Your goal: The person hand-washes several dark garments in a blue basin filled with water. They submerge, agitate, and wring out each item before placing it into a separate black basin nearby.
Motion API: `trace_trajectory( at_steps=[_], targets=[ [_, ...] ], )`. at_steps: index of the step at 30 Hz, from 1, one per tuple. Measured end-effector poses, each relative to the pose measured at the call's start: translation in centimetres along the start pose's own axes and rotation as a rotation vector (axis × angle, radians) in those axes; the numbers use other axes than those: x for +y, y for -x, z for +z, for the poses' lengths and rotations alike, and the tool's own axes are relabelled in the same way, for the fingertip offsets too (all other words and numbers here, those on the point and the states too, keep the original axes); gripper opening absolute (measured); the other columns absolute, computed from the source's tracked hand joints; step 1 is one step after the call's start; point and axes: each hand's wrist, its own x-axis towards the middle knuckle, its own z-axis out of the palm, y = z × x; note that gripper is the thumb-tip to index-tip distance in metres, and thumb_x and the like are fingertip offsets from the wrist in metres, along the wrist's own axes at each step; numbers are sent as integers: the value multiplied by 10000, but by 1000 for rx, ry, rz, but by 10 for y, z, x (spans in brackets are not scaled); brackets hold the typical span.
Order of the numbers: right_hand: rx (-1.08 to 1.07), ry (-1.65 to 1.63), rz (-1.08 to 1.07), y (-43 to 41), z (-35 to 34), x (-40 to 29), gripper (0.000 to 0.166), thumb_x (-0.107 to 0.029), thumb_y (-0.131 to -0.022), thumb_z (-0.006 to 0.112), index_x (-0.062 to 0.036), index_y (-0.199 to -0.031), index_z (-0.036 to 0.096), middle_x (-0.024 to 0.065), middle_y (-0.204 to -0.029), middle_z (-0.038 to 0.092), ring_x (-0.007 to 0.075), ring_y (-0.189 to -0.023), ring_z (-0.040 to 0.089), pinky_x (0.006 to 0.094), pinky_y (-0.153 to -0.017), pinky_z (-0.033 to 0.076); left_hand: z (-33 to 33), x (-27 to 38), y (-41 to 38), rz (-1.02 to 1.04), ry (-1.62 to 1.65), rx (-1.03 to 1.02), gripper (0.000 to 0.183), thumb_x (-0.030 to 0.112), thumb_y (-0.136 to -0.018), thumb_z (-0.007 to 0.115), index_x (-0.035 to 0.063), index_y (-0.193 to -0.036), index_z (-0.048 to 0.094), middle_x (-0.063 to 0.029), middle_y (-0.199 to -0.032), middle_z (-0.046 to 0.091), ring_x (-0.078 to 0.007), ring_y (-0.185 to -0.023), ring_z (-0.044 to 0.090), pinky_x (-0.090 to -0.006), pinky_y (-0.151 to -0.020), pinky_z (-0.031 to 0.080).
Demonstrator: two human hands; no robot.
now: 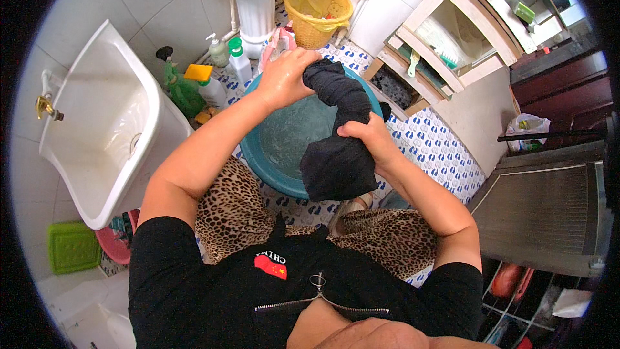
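A black cloth (346, 94), bunched and twisted, is stretched between my two hands above a blue plastic basin (249, 148). My left hand (289, 77) grips its far end near the basin's back rim. Around its nearer part my right hand (370, 141) is closed, with the thumb across the top. Below that grip a wide loose end of the cloth hangs over the basin's front right rim. Cloudy water (295, 135) stands in the basin. The cloth hides the basin's right part, and its kind of garment cannot be told.
At left a white ceramic sink (109, 126) with a brass tap (46, 106) juts out. Pump bottles (239, 60) and a green spray bottle (181, 89) stand behind the basin, near a lined yellow wastebasket (317, 24). A wooden cabinet (436, 53) with an open drawer (395, 87) stands at right.
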Motion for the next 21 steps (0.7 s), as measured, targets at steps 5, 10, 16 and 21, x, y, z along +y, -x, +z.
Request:
trace_trajectory(
  at_steps=[5, 10, 16, 21],
  targets=[
    [-12, -100, 41, 1, 1, -1, 255, -93, -702, 664, -12, -931, 586, 57, -816, 615, 171, -689, 602, 295, -627, 489, 3, -5, 3, -65, 94, -66, 588, 182, -620, 790, 127, -1152, 548, -90, -1087, 603, -294, -1032, 593, -393, -860, 486],
    [-14, -234, 101, 13, 13, -1, 258, -109, -712, 653, -12, -945, 597, 68, -828, 626, 185, -704, 615, 304, -656, 503, 4, 6, -2, -163, 154, -56, 569, 48, -603, 753, 117, -1114, 512, -141, -1176, 574, -347, -1163, 516, -413, -930, 455],
    [-38, -347, 87, 22, 33, -11, 168, -116, -709, 646, -33, -847, 599, 62, -764, 602, 180, -662, 593, 302, -624, 474, 17, -4, -8, -159, 163, 34, 603, 153, -631, 799, 92, -1153, 504, -178, -974, 663, -330, -959, 642, -390, -909, 446],
    [-57, -412, -16, 13, 44, -10, 119, -102, -713, 631, -38, -804, 589, 51, -742, 589, 172, -656, 580, 298, -615, 456, 28, -8, -12, -19, 175, 102, 529, 190, -689, 793, 37, -1117, 522, -186, -953, 673, -330, -931, 655, -379, -832, 493]
  ],
)
